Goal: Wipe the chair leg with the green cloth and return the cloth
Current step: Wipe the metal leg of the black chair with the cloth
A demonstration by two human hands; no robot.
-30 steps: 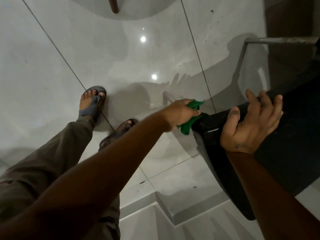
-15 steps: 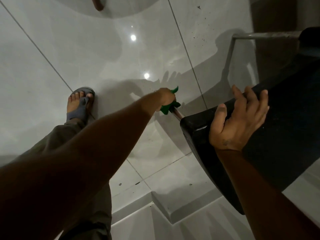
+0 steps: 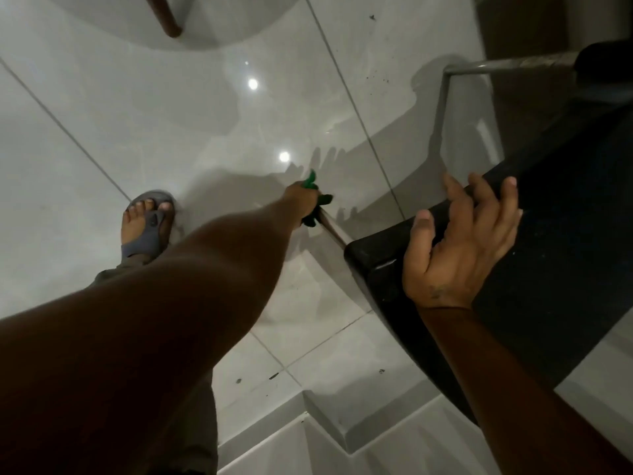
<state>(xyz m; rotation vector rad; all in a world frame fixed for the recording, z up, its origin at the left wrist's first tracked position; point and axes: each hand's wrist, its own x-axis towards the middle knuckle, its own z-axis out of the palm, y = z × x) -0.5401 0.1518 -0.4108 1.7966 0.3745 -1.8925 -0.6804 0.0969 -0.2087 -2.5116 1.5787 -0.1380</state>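
Note:
A black chair [image 3: 555, 269] is tipped toward me, its seat edge at the right. One thin metal chair leg [image 3: 330, 229] runs from under the seat down toward the floor. My left hand [image 3: 301, 200] reaches far down that leg and is closed around the green cloth [image 3: 317, 198], which is wrapped on the leg; bits of cloth stick out above and below my fist. My right hand [image 3: 462, 245] grips the front edge of the seat, thumb on the near side and fingers over the top.
A second metal chair leg and crossbar [image 3: 479, 68] show at the upper right. My foot in a grey sandal [image 3: 147, 228] stands on the glossy tiled floor [image 3: 171, 114]. A brown furniture leg [image 3: 168, 15] is at the top. A raised tile step [image 3: 325, 426] lies below.
My left hand has slid the cloth down the chair leg, away from the seat toward the floor, with my arm stretched out. My right hand stays on the seat edge.

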